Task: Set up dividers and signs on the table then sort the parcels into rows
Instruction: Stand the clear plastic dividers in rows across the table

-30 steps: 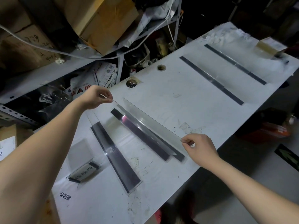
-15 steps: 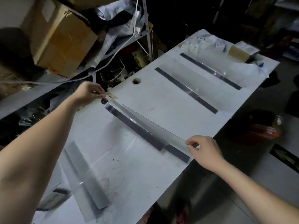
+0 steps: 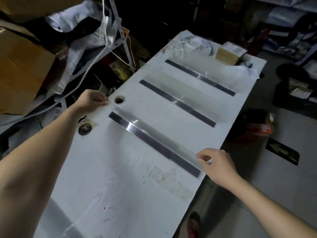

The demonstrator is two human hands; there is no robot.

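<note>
Held divider: a long clear strip with a dark base band (image 3: 154, 141) is carried by its two ends, running from the middle left of the frame down to the lower right — a grip at both ends suits so long and thin a piece, since it keeps it from sagging or twisting.
Left hand: the left hand (image 3: 91, 100) is closed in a pinch on the far end of the strip, at the middle left of the frame, just beside the round cable hole (image 3: 120, 100) near the table's edge.
Right hand: the right hand (image 3: 214, 163) is pinching the near end between thumb and fingers, at the lower right of the frame, at the table's front edge.
Contact with the surface: whether the dark base is already resting on the white table (image 3: 106, 177) or hanging just above it cannot be told.
Placed dividers: two more dividers — one (image 3: 178, 103) in the centre of the frame and one (image 3: 199, 77) above it toward the upper right — are set on the table in parallel, well apart from each other.
Alignment: the held strip is kept roughly parallel to those two, judged to be so that a further row of like width is marked off.
Far end: a small brown box (image 3: 227, 53) and crumpled white wrappings (image 3: 192, 42) are lying at the upper right of the table, beyond the last divider.
Progress: the setting up is judged under way; no signs are seen standing, and no sorting is begun.
</note>
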